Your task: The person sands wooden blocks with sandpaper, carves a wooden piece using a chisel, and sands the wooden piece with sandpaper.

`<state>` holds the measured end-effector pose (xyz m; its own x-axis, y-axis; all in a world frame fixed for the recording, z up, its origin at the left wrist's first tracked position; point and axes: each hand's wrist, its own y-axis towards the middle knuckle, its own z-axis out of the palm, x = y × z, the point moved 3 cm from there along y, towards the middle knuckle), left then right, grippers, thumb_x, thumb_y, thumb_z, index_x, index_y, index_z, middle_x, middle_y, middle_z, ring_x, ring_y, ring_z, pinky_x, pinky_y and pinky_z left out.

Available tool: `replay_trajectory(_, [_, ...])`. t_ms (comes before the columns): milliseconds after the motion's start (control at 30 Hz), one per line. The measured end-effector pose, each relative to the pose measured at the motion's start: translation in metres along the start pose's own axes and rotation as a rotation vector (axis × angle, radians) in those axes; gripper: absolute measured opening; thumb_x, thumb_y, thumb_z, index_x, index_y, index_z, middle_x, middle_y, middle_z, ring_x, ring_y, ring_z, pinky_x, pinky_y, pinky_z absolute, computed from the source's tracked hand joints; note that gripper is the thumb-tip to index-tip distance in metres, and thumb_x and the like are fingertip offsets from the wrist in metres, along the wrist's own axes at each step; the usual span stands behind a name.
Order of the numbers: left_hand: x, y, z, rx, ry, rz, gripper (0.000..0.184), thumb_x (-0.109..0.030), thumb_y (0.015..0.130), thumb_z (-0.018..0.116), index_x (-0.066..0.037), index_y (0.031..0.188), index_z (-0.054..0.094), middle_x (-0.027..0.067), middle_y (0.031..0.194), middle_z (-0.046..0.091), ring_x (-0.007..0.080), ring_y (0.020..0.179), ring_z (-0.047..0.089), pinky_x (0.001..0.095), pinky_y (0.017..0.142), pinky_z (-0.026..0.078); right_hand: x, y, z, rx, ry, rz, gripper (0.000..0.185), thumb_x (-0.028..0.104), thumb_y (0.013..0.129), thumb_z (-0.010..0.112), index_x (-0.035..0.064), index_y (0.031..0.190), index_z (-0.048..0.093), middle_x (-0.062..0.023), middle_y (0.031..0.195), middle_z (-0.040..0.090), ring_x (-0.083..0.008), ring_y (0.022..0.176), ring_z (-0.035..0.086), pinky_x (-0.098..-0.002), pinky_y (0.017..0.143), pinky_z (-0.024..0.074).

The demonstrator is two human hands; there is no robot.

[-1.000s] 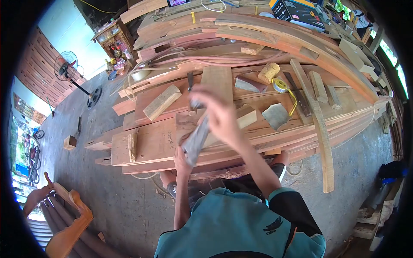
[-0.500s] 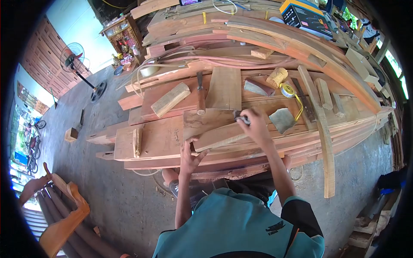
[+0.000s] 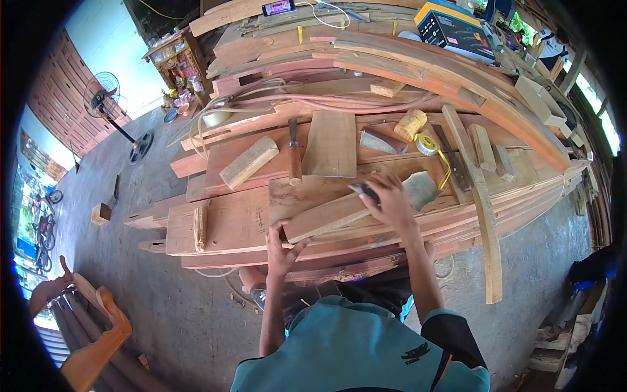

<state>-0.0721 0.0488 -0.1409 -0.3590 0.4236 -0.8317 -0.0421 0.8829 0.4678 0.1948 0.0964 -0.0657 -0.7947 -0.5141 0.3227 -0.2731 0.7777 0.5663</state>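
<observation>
The person's left hand [image 3: 281,253] rests at the front edge of the stacked timber [image 3: 228,258], forearm running nearly straight up from the lap. Its thumb and forefinger are spread wide about the left end of a pale wooden block [image 3: 326,215], which lies slantwise near the front edge. The right hand [image 3: 390,202] arches over the block's right end, wrist bent, its fingers closed on a small dark object [image 3: 366,191]; what it is, I cannot tell.

Close beside the right hand lies 1 grey sheet [image 3: 421,188], partly covered by it. Behind the block are 1 flat board [image 3: 331,145], 1 wood-handled chisel [image 3: 294,157] and 1 squared offcut [image 3: 249,163]. At the left, 1 narrow splintered piece [image 3: 200,228] lies across the timber.

To the right sit 1 yellowish wooden cylinder [image 3: 411,124], 1 curled abrasive-looking piece [image 3: 383,140] and 1 tape measure [image 3: 428,144] with its yellow tape drawn out. 1 long strip [image 3: 482,209] crosses the timber and overhangs its front, fencing off that side; 2 short blocks [image 3: 482,149] lie beyond it. Farther back are 1 curved beam [image 3: 450,85], pink hose [image 3: 353,101], 1 phone [image 3: 278,7] and 1 dark box [image 3: 455,32].
</observation>
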Motion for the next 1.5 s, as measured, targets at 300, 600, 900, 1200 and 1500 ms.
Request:
replay_trajectory(300, [0.018,-0.017,-0.019,0.274,0.535,-0.336,0.049,-0.019,0.078,0.061,0.0,0.118,0.04,0.0145,0.108,0.055,0.0247,0.096,0.056,0.0311,0.081,0.045,0.164,-0.001,0.1,0.05,0.311,-0.296,0.031,0.01,0.077,0.056,-0.0031,0.104,0.055,-0.0172,0.108,0.055,-0.0311,0.105,0.05,-0.0412,0.096,0.0361])
replay_trajectory(600, [-0.02,-0.026,-0.043,-0.153,-0.385,-0.311,0.055,-0.009,0.064,0.073,-0.004,0.107,0.039,0.0079,0.101,0.052,0.0151,0.09,0.053,0.0262,0.079,0.046,0.128,-0.005,0.02,0.1,0.822,-0.067,0.033,0.0,0.078,0.051,0.0056,0.109,0.056,-0.0164,0.099,0.058,-0.0293,0.086,0.058,-0.0383,0.074,0.0466])
replay_trajectory(900, [-0.015,-0.108,-0.158,-0.789,-0.354,-0.255,0.046,-0.002,0.061,0.071,-0.005,0.096,0.04,0.007,0.094,0.05,0.0158,0.089,0.05,0.0311,0.084,0.04,-0.012,-0.052,0.016,0.046,0.131,0.29,0.051,0.016,0.073,0.063,0.0041,0.12,0.046,-0.0218,0.131,0.028,-0.0411,0.12,0.03,-0.047,0.098,0.0274])
replay_trajectory(1200, [0.036,-0.093,-0.112,-0.69,-0.171,-0.26,0.053,0.0,0.066,0.071,-0.001,0.105,0.035,0.011,0.105,0.045,0.0177,0.1,0.046,0.0319,0.09,0.036,-0.007,0.0,0.036,-0.059,-0.341,0.148,0.054,0.026,0.07,0.065,0.0129,0.12,0.05,-0.0176,0.133,0.03,-0.0359,0.125,0.026,-0.0553,0.1,0.02])
replay_trajectory(1500, [0.015,-0.094,-0.117,-0.487,0.189,-0.333,0.064,-0.024,0.072,0.071,0.002,0.119,0.035,0.0189,0.117,0.041,0.0287,0.111,0.041,0.0382,0.096,0.03,-0.013,0.053,0.063,0.112,-0.354,-0.329,0.034,0.005,0.072,0.055,0.0065,0.107,0.056,-0.0095,0.102,0.06,-0.0224,0.095,0.059,-0.0332,0.087,0.0447])
